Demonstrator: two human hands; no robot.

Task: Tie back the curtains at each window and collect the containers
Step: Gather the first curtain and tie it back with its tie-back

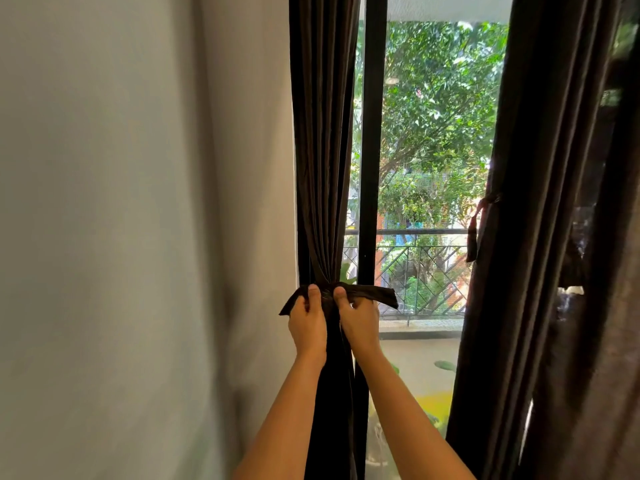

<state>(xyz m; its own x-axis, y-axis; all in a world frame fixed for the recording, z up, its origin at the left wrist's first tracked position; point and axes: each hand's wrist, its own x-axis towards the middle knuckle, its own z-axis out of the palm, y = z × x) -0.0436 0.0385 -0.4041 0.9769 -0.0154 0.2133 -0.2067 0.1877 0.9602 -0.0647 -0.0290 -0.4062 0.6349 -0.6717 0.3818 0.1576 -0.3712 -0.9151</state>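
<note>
Two bare forearms (398, 410) rise from the bottom edge, nearest the viewer, and meet at the gathered dark curtain. The left hand (306, 318) and the right hand (358, 320) sit side by side, almost touching. Each grips one end of a dark fabric tie-back (377, 294), with the thumbs pressed on top of the band and the fingers curled behind it. The band wraps around the left curtain (322, 133) at about the height of the balcony rail. It cinches the folds into a narrow bundle there. One short end juts out to the left past the left hand, and a longer flat end sticks out to the right past the right hand. Whether a knot is formed between the thumbs cannot be told. Above the band the curtain hangs in straight pleats along the edge of a pale grey wall (138, 202), and below it the cloth drops dark between the arms. Just right of the curtain stands a black upright of the window frame (372, 133). Beyond the glass are a balcony railing (422, 271) with diagonal bars and green trees (440, 98). On the far side of the window the right curtain (519, 237) is drawn aside, with a tassel (472, 233) hanging at its inner edge.
</note>
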